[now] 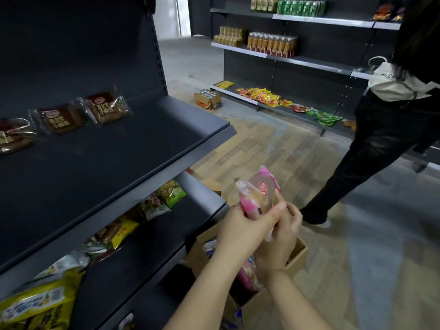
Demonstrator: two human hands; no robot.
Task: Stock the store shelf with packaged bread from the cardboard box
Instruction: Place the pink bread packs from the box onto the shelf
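Left hand point(240, 225) and right hand point(282, 236) grip pink bread packet point(259, 194) over cardboard box point(298, 257); next, probably: lift to shelf point(119, 175) at 10 o'clock.

Left hand point(240, 225), right hand point(278, 244): bare, slim fingers; forearms point(209, 282) bare to frame edge.

One pink bread packet point(259, 194), clear-windowed, held upright above the cardboard box point(298, 254). Box open, on the floor beside the dark shelf point(142, 148), more packets inside. Three brown bread packets point(63, 120) in a row at the shelf's back.
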